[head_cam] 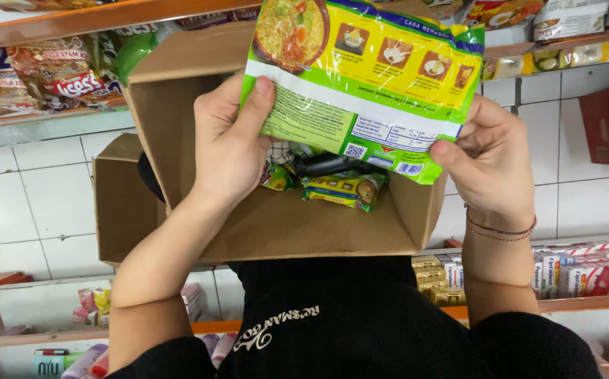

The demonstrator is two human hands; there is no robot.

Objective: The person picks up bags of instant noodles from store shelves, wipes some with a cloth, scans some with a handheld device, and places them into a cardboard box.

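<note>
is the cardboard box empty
No, the cardboard box has green and yellow packets at its bottom, below the noodle packet both hands hold.

A green and yellow noodle packet (368, 84), glossy and sealed, is held flat with its printed back facing up, above an open brown cardboard box (276, 224), pinched at its lower edge between the left hand (231, 144) and the right hand (490, 158).
</note>
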